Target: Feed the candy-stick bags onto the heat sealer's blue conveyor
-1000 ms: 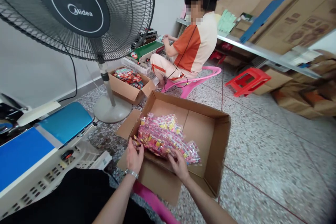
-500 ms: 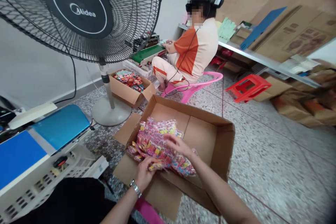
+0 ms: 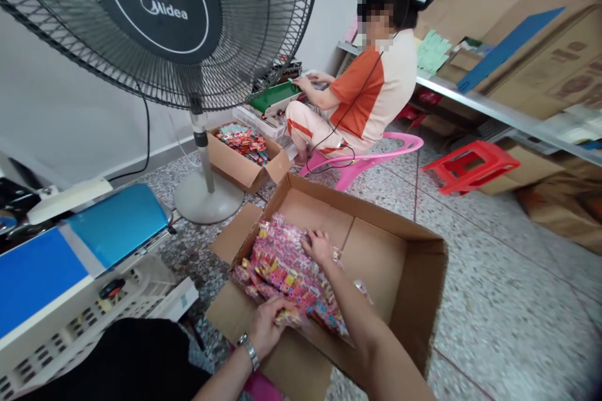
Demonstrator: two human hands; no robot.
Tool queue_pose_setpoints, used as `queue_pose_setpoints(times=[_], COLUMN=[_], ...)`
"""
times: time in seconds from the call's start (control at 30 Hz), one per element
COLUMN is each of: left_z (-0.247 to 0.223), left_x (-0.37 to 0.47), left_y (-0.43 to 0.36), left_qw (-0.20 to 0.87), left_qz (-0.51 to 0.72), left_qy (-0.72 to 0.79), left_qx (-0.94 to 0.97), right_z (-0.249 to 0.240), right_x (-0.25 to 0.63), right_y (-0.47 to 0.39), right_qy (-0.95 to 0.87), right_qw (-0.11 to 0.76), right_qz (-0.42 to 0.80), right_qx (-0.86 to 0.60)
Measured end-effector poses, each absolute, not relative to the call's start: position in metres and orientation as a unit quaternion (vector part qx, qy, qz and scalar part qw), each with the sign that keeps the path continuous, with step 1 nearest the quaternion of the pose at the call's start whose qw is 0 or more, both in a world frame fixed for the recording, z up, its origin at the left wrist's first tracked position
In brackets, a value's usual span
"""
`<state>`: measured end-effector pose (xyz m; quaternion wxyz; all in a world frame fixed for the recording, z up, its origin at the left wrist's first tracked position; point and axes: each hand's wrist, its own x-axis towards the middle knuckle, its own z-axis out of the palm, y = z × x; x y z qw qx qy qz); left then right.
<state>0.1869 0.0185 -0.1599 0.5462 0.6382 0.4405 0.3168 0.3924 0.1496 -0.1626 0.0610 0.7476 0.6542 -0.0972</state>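
A cardboard box (image 3: 371, 257) stands before me, its left part filled with pink and yellow printed plastic packets (image 3: 286, 257). My left hand (image 3: 269, 326), with a metal watch on the wrist, is at the near edge of the box. Its thumb and fingers are closed on a small bunch of packets (image 3: 292, 317). Farther in, my right hand (image 3: 320, 247) lies on top of the heap, palm down, its fingers slightly bent and apart, touching the packets. Whatever lies under the right palm is hidden.
A floor fan (image 3: 202, 150) stands at left, above a conveyor with a blue belt (image 3: 113, 225). Beyond it are a smaller box of red packets (image 3: 244, 169) and a seated person (image 3: 362, 88) on a pink chair. A red stool (image 3: 470, 166) is at right.
My right hand has come down from above the heap onto the packets, toward the far side. My left hand keeps its grip at the near edge. The view has shifted slightly left.
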Motion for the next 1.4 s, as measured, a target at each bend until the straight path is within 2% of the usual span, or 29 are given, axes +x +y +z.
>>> queue_pose_setpoints(times=[0.27, 0.57, 0.83, 1.1, 1.27, 1.4], left_z=[-0.164, -0.166, -0.165, -0.170, -0.166, -0.167], left_x=[0.186, 0.188, 0.189, 0.189, 0.187, 0.186], left_y=[0.020, 0.017, 0.019, 0.014, 0.015, 0.014], left_qw=[0.536, 0.542, 0.543, 0.548, 0.546, 0.541], left_qz=[0.302, 0.293, 0.284, 0.289, 0.272, 0.276], left_qy=[0.454, 0.468, 0.486, 0.468, 0.478, 0.481], left_qx=[0.645, 0.633, 0.624, 0.630, 0.632, 0.632], right_z=[-0.160, -0.163, -0.175, -0.177, -0.187, -0.174], right_x=[0.405, 0.378, 0.344, 0.317, 0.293, 0.295], right_y=[0.102, 0.179, 0.158, 0.221, 0.200, 0.192], right_qy=[0.646, 0.701, 0.729, 0.718, 0.737, 0.748], right_qw=[0.055, 0.033, 0.064, 0.034, 0.055, 0.035], right_qz=[-0.130, -0.161, -0.235, -0.232, -0.264, -0.261], right_qx=[0.750, 0.695, 0.640, 0.655, 0.620, 0.609])
